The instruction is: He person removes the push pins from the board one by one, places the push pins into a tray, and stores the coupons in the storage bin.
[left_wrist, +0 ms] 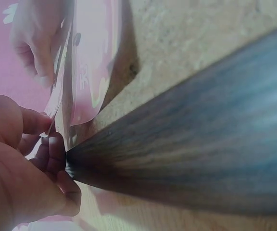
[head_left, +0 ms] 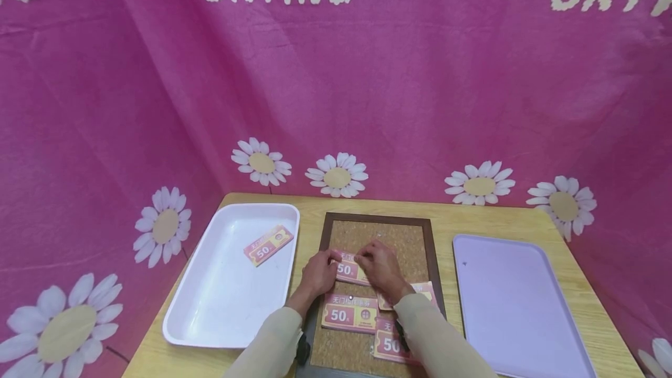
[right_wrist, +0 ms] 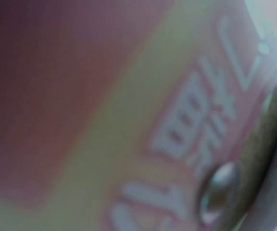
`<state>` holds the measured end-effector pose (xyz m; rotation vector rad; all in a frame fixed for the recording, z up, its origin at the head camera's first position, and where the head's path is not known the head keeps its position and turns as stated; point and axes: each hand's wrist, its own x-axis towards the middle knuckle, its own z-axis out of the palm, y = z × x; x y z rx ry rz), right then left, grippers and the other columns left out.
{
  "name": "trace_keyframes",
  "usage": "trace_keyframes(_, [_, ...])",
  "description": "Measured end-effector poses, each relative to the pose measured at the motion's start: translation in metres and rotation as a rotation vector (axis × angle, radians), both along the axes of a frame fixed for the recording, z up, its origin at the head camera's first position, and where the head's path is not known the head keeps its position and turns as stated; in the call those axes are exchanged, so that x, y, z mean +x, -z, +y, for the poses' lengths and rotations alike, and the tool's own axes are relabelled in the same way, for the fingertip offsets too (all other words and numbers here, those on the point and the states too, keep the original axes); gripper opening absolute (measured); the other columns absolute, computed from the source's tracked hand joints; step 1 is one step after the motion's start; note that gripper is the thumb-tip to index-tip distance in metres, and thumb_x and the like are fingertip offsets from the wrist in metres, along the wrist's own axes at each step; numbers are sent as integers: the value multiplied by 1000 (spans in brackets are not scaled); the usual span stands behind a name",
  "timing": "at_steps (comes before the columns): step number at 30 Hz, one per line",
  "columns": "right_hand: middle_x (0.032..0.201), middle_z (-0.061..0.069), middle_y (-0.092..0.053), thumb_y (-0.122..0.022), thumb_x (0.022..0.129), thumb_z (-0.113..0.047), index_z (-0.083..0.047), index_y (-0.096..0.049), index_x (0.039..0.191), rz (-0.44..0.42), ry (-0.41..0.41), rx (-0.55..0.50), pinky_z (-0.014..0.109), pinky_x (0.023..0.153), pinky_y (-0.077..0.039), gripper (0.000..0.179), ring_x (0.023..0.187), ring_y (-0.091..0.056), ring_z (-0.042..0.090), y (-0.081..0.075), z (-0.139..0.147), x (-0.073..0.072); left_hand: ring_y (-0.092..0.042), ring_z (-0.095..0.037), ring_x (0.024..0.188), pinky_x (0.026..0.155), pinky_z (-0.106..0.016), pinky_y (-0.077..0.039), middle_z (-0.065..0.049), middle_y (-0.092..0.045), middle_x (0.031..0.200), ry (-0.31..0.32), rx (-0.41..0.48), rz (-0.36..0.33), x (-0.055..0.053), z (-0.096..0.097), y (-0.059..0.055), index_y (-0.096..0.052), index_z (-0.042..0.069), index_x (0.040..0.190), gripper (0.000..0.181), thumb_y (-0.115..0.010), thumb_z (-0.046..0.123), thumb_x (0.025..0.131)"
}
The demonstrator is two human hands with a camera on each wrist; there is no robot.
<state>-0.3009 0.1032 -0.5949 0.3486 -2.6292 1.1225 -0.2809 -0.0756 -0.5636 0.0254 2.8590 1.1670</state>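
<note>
On the cork board (head_left: pixel 385 230), a pink and yellow paper coupon (head_left: pixel 343 270) marked 50 lies near the top. My left hand (head_left: pixel 317 273) pinches its left corner between thumb and finger; the left wrist view shows this left hand (left_wrist: pixel 28 159) at the paper's edge. My right hand (head_left: pixel 382 264) has curled fingers at the coupon's upper edge, around a small dark spot that looks like a thumbtack. Below lies another coupon (head_left: pixel 349 314), with a thumbtack (head_left: pixel 350 297) at its top. A silver tack head (right_wrist: pixel 220 192) on a coupon fills part of the right wrist view.
Further coupons (head_left: pixel 389 346) lie on the board's right side, partly under my right arm. A white tray (head_left: pixel 220 308) on the left holds a loose coupon (head_left: pixel 269 245). To the right sits a lilac tray (head_left: pixel 517 302). A pink curtain (head_left: pixel 394 104) hangs behind the wooden table (head_left: pixel 310 207).
</note>
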Motion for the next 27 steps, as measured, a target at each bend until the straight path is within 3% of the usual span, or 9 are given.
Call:
trace_keyframes(6, [89,-7,-61,-71,87,-29,-19,-72,86,-123,18,-123,32,76,-49,10,82,-58,11,-3,5,2,-63,-26,95,82,-44,-49,-10,-69,103,2,14,16,1,-1,0,-68,15,99,15,-58,12,89])
trace_keyframes(11, [93,-2,-63,-70,89,-24,-17,-72,89,-164,72,-138,32,77,-49,7,84,-58,13,-7,14,0,-64,-30,103,90,-46,-50,-13,-69,108,6,18,45,1,-3,-1,-68,12,100,16,-57,10,89])
trace_keyframes(15, [92,-1,-64,-70,88,-22,-17,-73,90,-140,106,-108,31,75,-47,6,82,-58,14,-11,22,-4,-62,-33,109,95,-48,-48,-15,-67,114,-2,44,47,0,-4,-4,-68,13,101,16,-57,10,89])
trace_keyframes(21, [92,2,-64,-68,90,-21,-14,-73,93,-112,87,-97,30,73,-46,10,81,-56,15,-18,33,-6,-61,-32,110,97,-48,-47,-15,-66,114,-17,76,42,-1,-5,-9,-68,14,102,19,-57,9,88])
trace_keyframes(27, [94,4,-64,-68,91,-23,-13,-73,95,-42,94,-91,31,73,-46,13,81,-58,17,-22,46,-7,-62,-31,106,95,-47,-48,-15,-66,110,-3,71,88,-1,-5,-16,-68,11,102,19,-57,7,88])
